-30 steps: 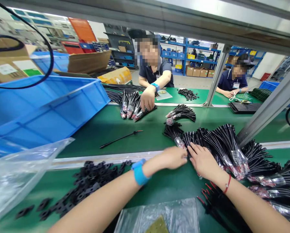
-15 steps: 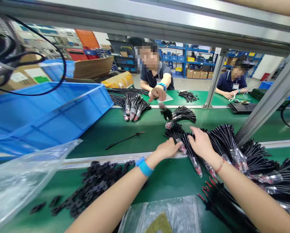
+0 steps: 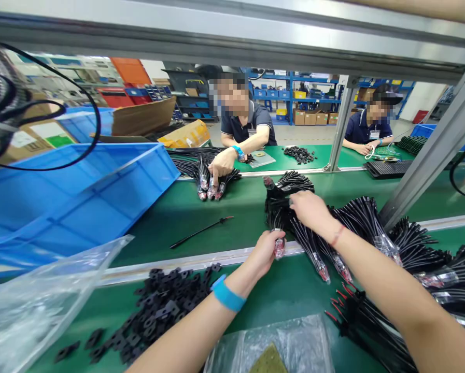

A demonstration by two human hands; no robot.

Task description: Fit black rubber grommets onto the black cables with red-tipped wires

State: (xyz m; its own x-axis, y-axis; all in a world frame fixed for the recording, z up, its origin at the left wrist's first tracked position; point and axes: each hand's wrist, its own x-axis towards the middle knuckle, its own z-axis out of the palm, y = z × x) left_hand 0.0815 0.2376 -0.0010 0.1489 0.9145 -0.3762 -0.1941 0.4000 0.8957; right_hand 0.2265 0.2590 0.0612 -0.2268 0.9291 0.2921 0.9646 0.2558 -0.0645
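My left hand (image 3: 267, 252) is closed round the taped, red-tipped end of a bundle of black cables (image 3: 278, 224) near the metal strip. Farther forward, my right hand (image 3: 310, 208) reaches onto another dark cable bundle (image 3: 276, 192); its fingertips are partly hidden among the cables, so its grip is unclear. Below my right hand, more taped cable bundles (image 3: 310, 248) lie side by side with their red ends toward me. A bigger cable bundle (image 3: 366, 223) rests to the right of that hand. Loose cables with bare red wire ends (image 3: 356, 311) lie beneath my right forearm.
Small black parts (image 3: 158, 311) are heaped at left, near a clear plastic bag (image 3: 41, 295) and a blue bin (image 3: 80, 191). One single cable (image 3: 201, 232) lies mid-bench. Opposite, a co-worker's hand (image 3: 221, 165) touches other bundles. A metal post (image 3: 430, 150) slants at right.
My left hand has closed on a bundle's taped end. My right hand has moved forward and left to the farther bundles. The co-worker's hand let a bundle drop, then returned to the bundles at left.
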